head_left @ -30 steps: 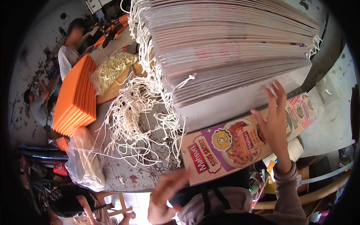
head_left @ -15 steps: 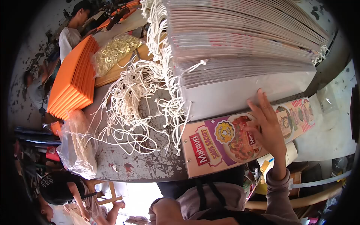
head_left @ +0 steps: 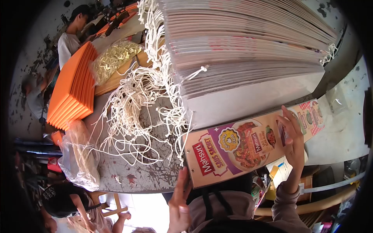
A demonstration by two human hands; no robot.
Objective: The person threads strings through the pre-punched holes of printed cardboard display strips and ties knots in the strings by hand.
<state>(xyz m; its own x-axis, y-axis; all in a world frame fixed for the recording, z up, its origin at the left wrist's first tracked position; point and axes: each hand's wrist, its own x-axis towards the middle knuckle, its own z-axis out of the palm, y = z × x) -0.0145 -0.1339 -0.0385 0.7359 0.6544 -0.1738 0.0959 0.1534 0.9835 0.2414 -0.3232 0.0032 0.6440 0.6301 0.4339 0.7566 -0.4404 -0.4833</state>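
Observation:
A long printed card piece with "Mahsuri Saus Sachet" lettering and eyelets at its left end lies along the table's near edge. My right hand rests on its right part, fingers spread and slightly bent. Just off its left end is my left hand, fingers stretched upward beside the corner; I cannot tell whether they touch it. Behind the card rises a tall stack of similar folded pieces, with knotted white cords hanging from both ends. A loose tangle of white cords lies left of it.
Orange folded pieces are stacked at the left, near a clear bag of small gold-coloured parts. A plastic bag sits at the table's left edge. One person works at the back left; another sits low at front left.
My left hand has come into view at the card's left end. My right hand has slid rightward along the card, uncovering its middle picture. The view has shifted slightly.

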